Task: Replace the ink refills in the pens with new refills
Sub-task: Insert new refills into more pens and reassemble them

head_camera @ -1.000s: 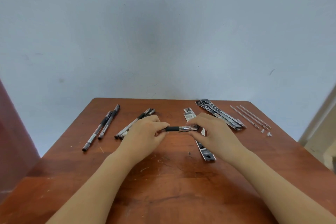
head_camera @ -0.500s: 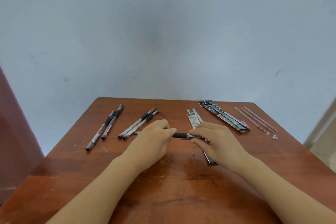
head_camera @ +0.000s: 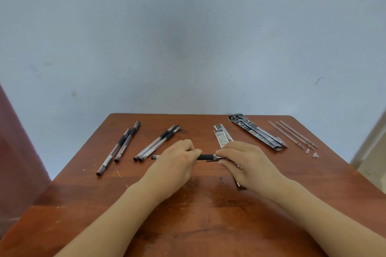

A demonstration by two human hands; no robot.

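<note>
A person's left hand (head_camera: 175,165) is wrapped round the clear barrel of a black-sleeved plastic pen (head_camera: 205,156). The right hand (head_camera: 248,165) pinches the pen's silvery tip cone (head_camera: 219,157) between thumb and fingertips, so both hands are closed on the one pen above a scuffed red-brown wooden table (head_camera: 188,215).

The pen lies level and crosswise, its long axis running left to right. Its tail pokes out past the left hand and its nose points into the right. The joint between sleeve and cone sits in the gap between the hands, nearer the right, which looks placed to turn the cone; whether on or off cannot be told.

A white-and-grey printed refill packet (head_camera: 222,137) lies just beyond the right hand. A fan of black refill packets (head_camera: 257,133) lies farther right, with three thin clear refill tubes (head_camera: 292,134) near the table's right edge. Two pairs of matching pens (head_camera: 156,144) lie to the left.

One black packet bears a pale figure resembling "0.8"; other print is too small to read.
</note>
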